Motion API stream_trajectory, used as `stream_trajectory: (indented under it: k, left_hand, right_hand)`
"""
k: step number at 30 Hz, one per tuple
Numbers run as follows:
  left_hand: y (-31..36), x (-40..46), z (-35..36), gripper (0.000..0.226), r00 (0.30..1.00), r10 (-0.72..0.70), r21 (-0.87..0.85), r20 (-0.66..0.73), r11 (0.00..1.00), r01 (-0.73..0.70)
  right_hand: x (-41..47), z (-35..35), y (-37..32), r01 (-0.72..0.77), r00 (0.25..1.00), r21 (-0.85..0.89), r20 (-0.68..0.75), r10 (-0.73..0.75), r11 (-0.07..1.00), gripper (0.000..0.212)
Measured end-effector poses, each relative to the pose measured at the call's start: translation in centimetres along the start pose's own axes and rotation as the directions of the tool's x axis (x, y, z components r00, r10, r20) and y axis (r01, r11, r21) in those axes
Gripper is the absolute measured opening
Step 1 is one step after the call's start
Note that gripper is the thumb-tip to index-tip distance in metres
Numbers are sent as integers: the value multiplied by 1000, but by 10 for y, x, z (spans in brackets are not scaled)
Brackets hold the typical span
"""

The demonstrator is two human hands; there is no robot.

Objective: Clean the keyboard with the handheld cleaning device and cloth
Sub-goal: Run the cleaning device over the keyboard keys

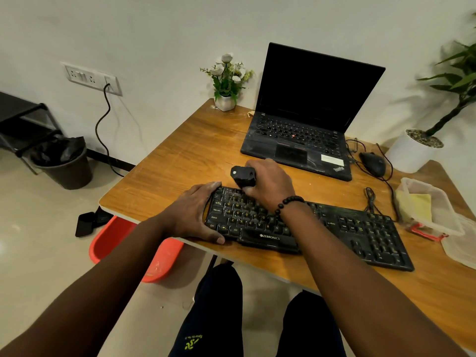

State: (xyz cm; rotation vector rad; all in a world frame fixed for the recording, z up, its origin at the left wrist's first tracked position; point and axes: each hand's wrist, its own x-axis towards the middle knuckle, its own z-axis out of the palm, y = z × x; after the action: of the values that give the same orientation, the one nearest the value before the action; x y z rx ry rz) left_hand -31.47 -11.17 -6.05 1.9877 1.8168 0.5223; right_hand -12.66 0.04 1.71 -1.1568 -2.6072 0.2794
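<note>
A black Zebronics keyboard [360, 233] lies along the near edge of the wooden desk [195, 150]. My left hand [195, 212] grips the keyboard's left end, thumb on the front edge. My right hand [270, 184] holds a small black handheld cleaning device [243, 176] upright over the keyboard's top-left keys; its lower end is hidden by my fingers. A yellow cloth [418, 207] lies inside a clear plastic container [435, 194] at the desk's right, beyond the keyboard's right end.
An open black laptop [304, 130] stands behind the keyboard, with a black mouse [373, 163] and cables to its right. A small flower pot [226, 101] sits at the far corner. On the floor are a red tub [113, 243], a dark bin [64, 163] and a white plant pot [409, 153].
</note>
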Motion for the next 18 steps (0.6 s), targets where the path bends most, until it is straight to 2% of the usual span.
stream_trajectory:
  k: [3, 5, 7, 10, 12, 13, 16, 18]
  left_hand:
    - [-2, 0, 1, 146, 1000, -15, 15, 4, 1000, 15]
    - [-4, 1, 0, 148, 1000, -17, 30, -1, 999, 17]
    - [-4, 2, 0, 149, 1000, -15, 36, -7, 999, 15]
    - [-3, 1, 3, 150, 1000, -14, 34, -11, 999, 14]
    - [-5, 1, 4, 151, 1000, -17, 41, -18, 999, 17]
    - [-6, 1, 3, 151, 999, -23, 43, -25, 999, 24]
    - [-6, 2, 2, 152, 999, -35, 44, -21, 998, 36]
    - [-5, 2, 3, 152, 999, -34, 38, -9, 999, 34]
  right_hand:
    - [1, 3, 1, 21, 999, 190, 30, -28, 982, 27]
    - [2, 5, 2, 35, 996, 213, 70, -51, 976, 28]
    - [5, 0, 6, 49, 988, 163, 136, -71, 985, 29]
    - [10, -14, 13, 97, 969, -44, 232, -85, 994, 30]
    - [15, -21, 13, 113, 979, -180, 187, -79, 977, 32]
    - [18, -24, 11, 112, 984, -186, 157, -83, 976, 32]
    - [20, -23, 5, 67, 980, 62, 183, -77, 996, 40]
    - [15, -17, 6, 55, 975, 70, 213, -68, 996, 37]
